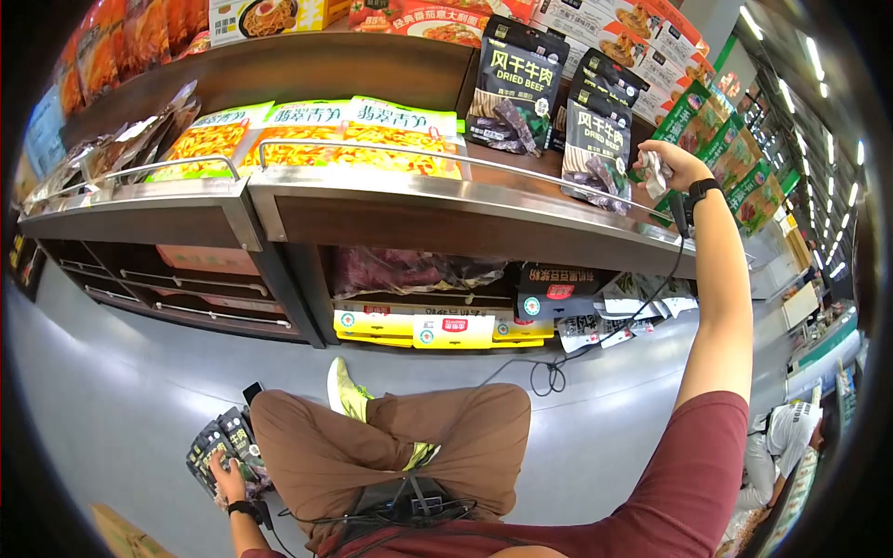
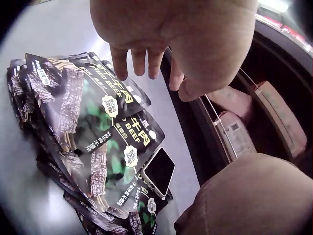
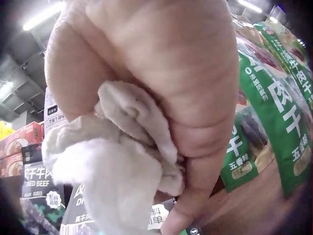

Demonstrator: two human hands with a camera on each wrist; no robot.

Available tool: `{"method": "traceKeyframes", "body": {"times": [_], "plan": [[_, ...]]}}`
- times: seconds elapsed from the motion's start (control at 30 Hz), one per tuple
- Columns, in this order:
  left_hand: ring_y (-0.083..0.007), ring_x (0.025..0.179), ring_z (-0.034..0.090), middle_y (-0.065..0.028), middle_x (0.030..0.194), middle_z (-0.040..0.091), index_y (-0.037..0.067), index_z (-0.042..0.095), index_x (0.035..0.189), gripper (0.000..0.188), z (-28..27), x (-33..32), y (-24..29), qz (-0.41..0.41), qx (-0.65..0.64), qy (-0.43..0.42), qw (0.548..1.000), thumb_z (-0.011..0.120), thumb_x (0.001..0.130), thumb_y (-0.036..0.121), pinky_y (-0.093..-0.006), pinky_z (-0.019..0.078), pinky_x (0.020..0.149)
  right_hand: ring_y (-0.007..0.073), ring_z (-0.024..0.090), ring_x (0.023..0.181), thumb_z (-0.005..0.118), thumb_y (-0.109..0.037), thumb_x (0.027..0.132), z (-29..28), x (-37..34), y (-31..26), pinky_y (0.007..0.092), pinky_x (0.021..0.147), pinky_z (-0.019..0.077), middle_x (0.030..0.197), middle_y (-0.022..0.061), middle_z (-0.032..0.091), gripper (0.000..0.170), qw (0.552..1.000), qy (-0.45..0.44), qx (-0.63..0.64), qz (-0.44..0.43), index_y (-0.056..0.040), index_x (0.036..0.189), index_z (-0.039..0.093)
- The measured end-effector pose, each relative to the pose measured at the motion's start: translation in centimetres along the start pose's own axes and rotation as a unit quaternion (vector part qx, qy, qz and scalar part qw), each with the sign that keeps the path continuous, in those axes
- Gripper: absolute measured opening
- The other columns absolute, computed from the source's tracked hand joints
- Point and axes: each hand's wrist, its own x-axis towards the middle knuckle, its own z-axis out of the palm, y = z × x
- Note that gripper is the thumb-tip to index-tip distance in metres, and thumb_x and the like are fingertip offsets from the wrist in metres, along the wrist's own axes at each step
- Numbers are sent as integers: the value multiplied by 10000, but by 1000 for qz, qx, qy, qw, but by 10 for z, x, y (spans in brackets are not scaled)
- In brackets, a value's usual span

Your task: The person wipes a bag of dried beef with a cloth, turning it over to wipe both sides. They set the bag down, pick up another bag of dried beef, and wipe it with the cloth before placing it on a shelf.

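Note:
My right hand (image 1: 677, 166) grips a crumpled white cloth (image 3: 117, 156), raised at the shelf beside a black dried beef pouch (image 1: 597, 139). Behind that pouch, to its left, another dried beef pouch (image 1: 513, 86) stands upright on the shelf. Down by the floor, my left hand (image 1: 229, 479) is at a pile of black dried beef pouches (image 1: 209, 437) beside the knee. In the left wrist view its fingers (image 2: 154, 62) are extended, with nothing between them, and the pouches (image 2: 93, 103) overlap one another below. A phone (image 2: 159, 170) lies at the pile's edge.
Green beef jerky bags (image 1: 716, 139) stand right of the right hand. A metal rail (image 1: 372, 149) runs along the shelf front, before noodle-like packs (image 1: 400, 135). A black cable (image 1: 549, 372) trails from the right wrist across the floor. Another person (image 1: 786, 442) is at far right.

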Motion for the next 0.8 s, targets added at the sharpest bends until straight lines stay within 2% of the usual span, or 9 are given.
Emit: {"method": "traceKeyframes", "body": {"times": [0.1, 0.17, 0.27, 0.37, 0.43, 0.53, 0.63, 0.67, 0.8], "plan": [[-351, 1296, 452, -183, 1307, 525, 20, 578, 1165, 337, -2, 0, 2, -2, -10, 9, 1000, 626, 831, 8, -409, 307, 1125, 184, 596, 666, 639, -238, 909, 9, 4, -4, 434, 659, 574, 778, 56, 633, 202, 1000, 9, 25, -12, -36, 917, 629], [-344, 1296, 455, -180, 1312, 525, 25, 587, 1151, 330, -8, -3, 15, -10, -21, -3, 1000, 632, 826, -11, -401, 321, 1116, 163, 584, 565, 631, -234, 927, 18, 5, -8, 425, 636, 614, 867, 114, 657, 221, 999, 26, 29, -15, -15, 927, 611], [-329, 1242, 494, -174, 1266, 549, 28, 598, 1130, 316, -11, -5, 17, 3, -21, 23, 999, 639, 822, -26, -400, 359, 1080, 176, 607, 636, 678, -167, 894, 19, 3, -13, 395, 593, 591, 878, 96, 641, 156, 999, -7, -29, -31, -37, 904, 593], [-305, 1184, 534, -155, 1210, 578, 24, 607, 1119, 287, -7, 5, 4, 9, -42, 37, 998, 637, 837, -18, -391, 393, 1043, 208, 635, 774, 719, -90, 830, 13, 8, -16, 390, 685, 584, 884, 76, 647, 166, 987, -10, -141, -73, -9, 941, 627], [-287, 1154, 553, -141, 1183, 592, 21, 611, 1116, 269, -8, 6, 4, 0, -60, 36, 998, 633, 849, -8, -383, 413, 1021, 203, 634, 725, 725, -43, 803, 19, 5, -14, 387, 695, 583, 819, 74, 646, 135, 991, 3, -116, -74, -17, 888, 623], [-212, 1061, 592, -91, 1109, 625, 9, 622, 1104, 190, -12, 13, 51, -21, -122, 24, 992, 600, 924, 66, -337, 475, 929, 187, 622, 696, 712, -29, 797, 26, -2, -18, 344, 659, 546, 788, 54, 643, 103, 987, -13, -119, -106, -29, 849, 623], [-113, 870, 604, -46, 906, 660, -11, 634, 958, 153, -17, 27, 88, -35, -142, -45, 988, 579, 975, 130, -275, 485, 812, 138, 572, 668, 693, -17, 791, 16, 11, -29, 301, 601, 480, 762, 0, 604, 103, 973, -21, -149, -177, -60, 857, 627], [-88, 810, 579, -24, 837, 648, -11, 640, 892, 186, -15, 28, 109, -5, -159, -32, 987, 589, 974, 148, -254, 472, 764, 131, 572, 669, 692, -20, 794, 26, -4, -40, 293, 595, 477, 767, 3, 606, 107, 971, -10, -138, -194, -60, 865, 623], [-109, 841, 603, -52, 889, 664, -18, 641, 935, 156, -8, 40, 165, 28, -166, -52, 984, 568, 980, 112, -262, 485, 796, 85, 550, 665, 681, -32, 817, 42, -47, -77, 250, 604, 454, 775, -24, 586, 121, 920, 54, -181, -344, -72, 855, 573]]}}
